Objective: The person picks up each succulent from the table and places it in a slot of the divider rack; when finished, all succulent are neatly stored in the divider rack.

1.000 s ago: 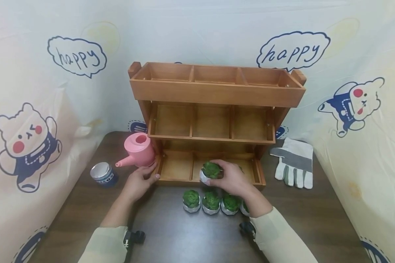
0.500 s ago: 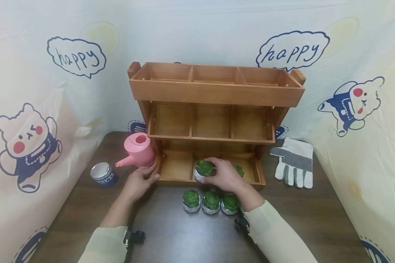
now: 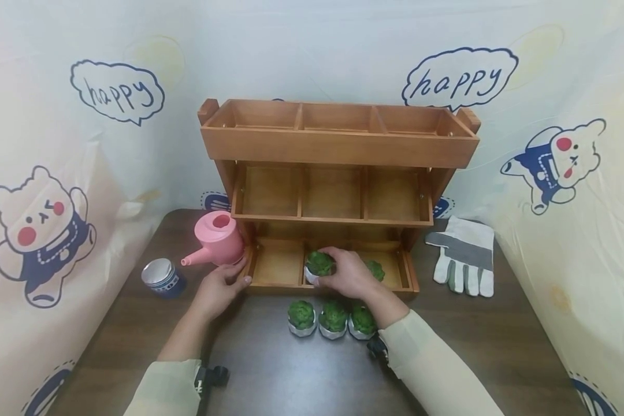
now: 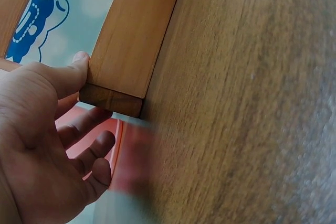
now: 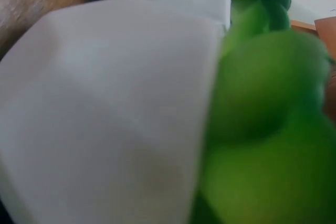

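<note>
My right hand (image 3: 349, 271) grips a small potted succulent (image 3: 319, 263), with green leaves and a white faceted pot, at the middle compartment of the lowest shelf tier. Part of the pot is behind the tier's front board. My left hand (image 3: 219, 290) pinches the left front corner of the wooden shelf (image 3: 281, 287). In the left wrist view, the thumb of the left hand (image 4: 47, 145) presses one side of the wooden corner (image 4: 113, 98) while the index finger lies on the other. A second succulent (image 3: 375, 270) sits in the right compartment, partly hidden by my right hand.
Several potted succulents (image 3: 302, 318) stand in a row before the shelf; a white pot (image 5: 105, 114) fills the right wrist view. A pink watering can (image 3: 219, 238) and blue-white tins (image 3: 163, 278) are at left, a work glove (image 3: 464, 257) at right.
My right hand has carried its succulent left and slightly back, into the middle compartment. The succulent in the right compartment has come into clearer sight. My left hand stays at the shelf corner.
</note>
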### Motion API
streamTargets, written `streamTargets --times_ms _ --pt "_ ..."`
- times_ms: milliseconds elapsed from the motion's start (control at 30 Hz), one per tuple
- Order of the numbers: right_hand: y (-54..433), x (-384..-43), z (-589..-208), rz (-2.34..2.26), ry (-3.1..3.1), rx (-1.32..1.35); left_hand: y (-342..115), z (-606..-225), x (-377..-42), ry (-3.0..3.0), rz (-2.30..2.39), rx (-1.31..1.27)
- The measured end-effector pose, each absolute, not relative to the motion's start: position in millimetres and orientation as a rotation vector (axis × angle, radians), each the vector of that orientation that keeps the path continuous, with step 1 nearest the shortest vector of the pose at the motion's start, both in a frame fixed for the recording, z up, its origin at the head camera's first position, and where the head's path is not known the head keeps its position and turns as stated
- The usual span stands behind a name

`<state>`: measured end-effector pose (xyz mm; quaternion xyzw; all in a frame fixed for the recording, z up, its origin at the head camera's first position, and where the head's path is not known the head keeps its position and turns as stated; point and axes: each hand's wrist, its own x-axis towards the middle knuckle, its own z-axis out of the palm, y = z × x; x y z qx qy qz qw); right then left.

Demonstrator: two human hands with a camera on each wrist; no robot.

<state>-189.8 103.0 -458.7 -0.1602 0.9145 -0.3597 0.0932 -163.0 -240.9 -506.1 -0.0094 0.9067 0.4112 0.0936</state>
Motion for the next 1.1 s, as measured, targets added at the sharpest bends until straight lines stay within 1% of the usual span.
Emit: streamTargets --times_ms 233,600,1100 --pt "97 -195 -462 -1.039 2.705 -0.46 -241 -506 -166 2.701 1.228 0.002" --pt "93 -200 -469 -0.938 2.69 -0.51 -241 -507 -163 2.701 1.217 -0.026" --pt "100 -200 -475 -1.013 2.611 -0.5 -242 -510 -167 2.747 1.161 -0.014"
